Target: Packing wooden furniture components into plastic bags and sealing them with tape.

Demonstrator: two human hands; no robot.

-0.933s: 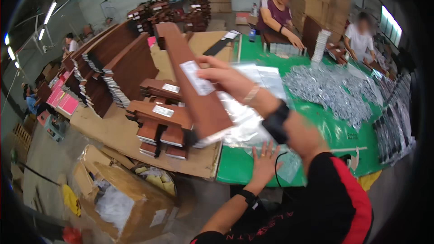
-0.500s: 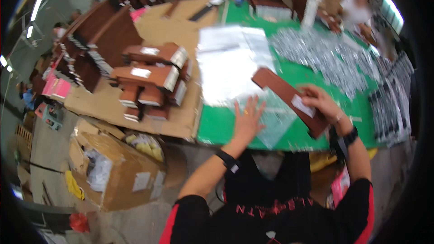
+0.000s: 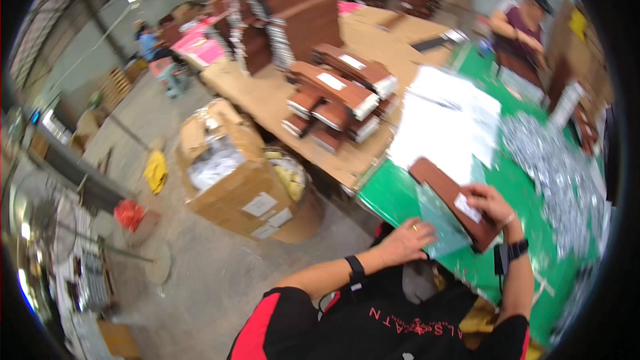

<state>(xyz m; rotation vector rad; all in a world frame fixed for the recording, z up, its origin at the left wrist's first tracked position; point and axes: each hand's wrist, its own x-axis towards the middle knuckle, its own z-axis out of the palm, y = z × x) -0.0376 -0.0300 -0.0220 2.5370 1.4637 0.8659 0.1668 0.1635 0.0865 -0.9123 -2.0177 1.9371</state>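
Observation:
My right hand (image 3: 492,205) grips a flat, dark brown wood-look piece (image 3: 440,188) near its white label, holding it at a slant over the green tabletop. Beneath the piece lies a clear plastic bag (image 3: 443,241). At the bag's near left edge is my left hand (image 3: 408,240), its fingers stretched toward the bag with nothing visible in them. Blur hides whether the fingertips touch the bag. Beyond the brown piece, a stack of shiny clear plastic bags (image 3: 427,117) lies flat on the table.
Brown pieces are piled (image 3: 333,103) on the cardboard-covered table to the left. A large cardboard box (image 3: 227,193) stands on the floor beside it. Silvery wrapped packets (image 3: 553,167) cover the table's right side. A person (image 3: 523,27) in a dark cap sits across the table.
The view has swung left, so the scene sits further right. My left hand has drawn back from the bag's middle to its near edge. My right hand still holds the brown piece.

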